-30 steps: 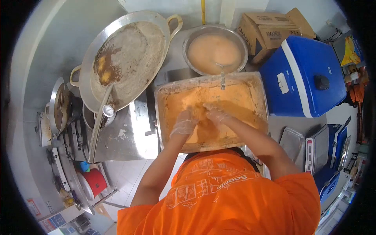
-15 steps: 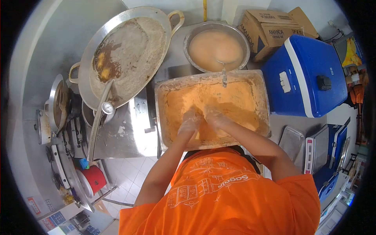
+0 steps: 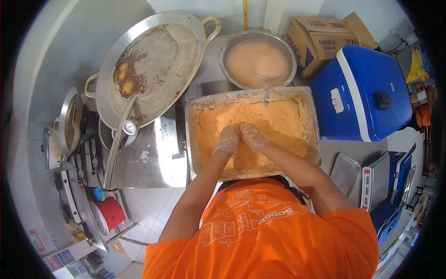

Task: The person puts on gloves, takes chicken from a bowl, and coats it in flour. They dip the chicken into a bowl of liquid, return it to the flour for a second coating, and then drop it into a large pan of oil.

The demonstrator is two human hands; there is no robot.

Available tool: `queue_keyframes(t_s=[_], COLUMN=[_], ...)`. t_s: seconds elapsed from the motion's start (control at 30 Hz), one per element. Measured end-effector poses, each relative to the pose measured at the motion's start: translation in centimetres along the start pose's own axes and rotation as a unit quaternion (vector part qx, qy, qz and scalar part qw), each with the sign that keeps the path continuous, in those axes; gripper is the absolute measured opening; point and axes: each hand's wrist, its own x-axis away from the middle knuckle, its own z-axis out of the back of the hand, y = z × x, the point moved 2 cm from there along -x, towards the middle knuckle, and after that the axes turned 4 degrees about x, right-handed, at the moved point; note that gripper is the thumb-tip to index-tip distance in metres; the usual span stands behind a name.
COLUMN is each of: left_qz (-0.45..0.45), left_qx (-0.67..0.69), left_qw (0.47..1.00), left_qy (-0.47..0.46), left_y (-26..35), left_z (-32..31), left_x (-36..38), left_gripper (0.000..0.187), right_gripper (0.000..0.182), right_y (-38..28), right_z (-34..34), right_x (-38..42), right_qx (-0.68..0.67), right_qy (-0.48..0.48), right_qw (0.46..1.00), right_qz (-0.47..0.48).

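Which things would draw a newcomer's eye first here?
Probably the bright orange printed shirt, lower middle. Above it, the left hand and right hand are close together inside a rectangular metal tray of orange powder. A wide round metal pan sits upper left, a boxy blue cooler right.

A rectangular metal tray (image 3: 312, 153) with rounded corners lies open side up on the metal surface (image 3: 144, 169), its walls smeared with dull, patchy residue. Loose pale-orange powder (image 3: 274, 114) covers the tray's floor in an uneven layer, its texture rough and lumpy toward the far wall.
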Motion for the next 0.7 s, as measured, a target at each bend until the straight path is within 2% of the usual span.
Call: queue_keyframes(t_s=[0.07,0.13,0.17,0.2,0.27,0.3,0.37,0.43,0.47,0.5,0.57,0.67,0.7], left_qz=[-0.03,0.177,0.203,0.229,0.126,0.108,0.075,0.01,-0.023,-0.004,0.038,0.088,0.063], left_qx=[-0.051,0.102,0.117,0.131,0.045,0.026,-0.012,-0.055,-0.076,-0.045,0.016,0.065,0.045], left_qw=[0.998,0.979,0.972,0.965,0.991,0.994,0.997,0.998,0.996,0.999,0.999,0.992,0.995], left_qy=[0.01,0.001,0.001,0.002,0.022,0.005,-0.029,-0.034,-0.034,-0.026,-0.016,-0.066,-0.063], left_y=[-0.4,-2.0,-2.4,-2.2,1.8,1.6,0.8,-0.2,-0.4,-0.1,1.2,1.4,1.5], left_z=[-0.3,-1.4,-1.8,-1.7,1.4,1.3,0.8,0.2,-0.2,-0.2,0.0,1.2,1.4], left_x=[0.1,0.1,0.4,0.8,1.6,0.8,0.0,0.2,0.2,0.5,1.9,1.7,1.5], left_gripper=[0.025,0.024,0.023,0.022,0.025,0.025,0.026,0.025,0.024,0.021,0.019,0.022,0.024], right_gripper=[0.014,0.019,0.022,0.027,0.036,0.039,0.04,0.034,0.031,0.028,0.022,0.023,0.023], right_y=[1.9,3.7,4.3,3.6,1.5,1.0,0.1,-1.1,-0.9,-0.8,2.0,3.4,3.8], right_z=[-1.4,-2.3,-3.0,-3.2,-2.4,-2.2,-1.2,0.8,0.7,0.7,-3.9,-6.7,-7.0], right_x=[-1.2,-0.9,-0.6,-0.6,-1.4,-1.7,-1.8,-1.2,-1.2,-1.1,-0.2,0.6,0.2], right_qx=[0.013,0.152,0.217,0.214,0.203,0.196,0.173,0.019,-0.016,-0.051,-0.042,0.236,0.33], right_qy=[-0.034,-0.009,0.002,-0.042,-0.1,-0.113,-0.074,-0.1,-0.094,-0.088,-0.045,-0.039,-0.031], right_qw=[0.999,0.987,0.972,0.975,0.974,0.973,0.982,0.989,0.99,0.99,0.998,0.969,0.941], right_qz=[-0.041,0.049,0.092,0.046,-0.017,-0.035,-0.018,-0.106,-0.101,-0.095,0.01,0.058,0.076])
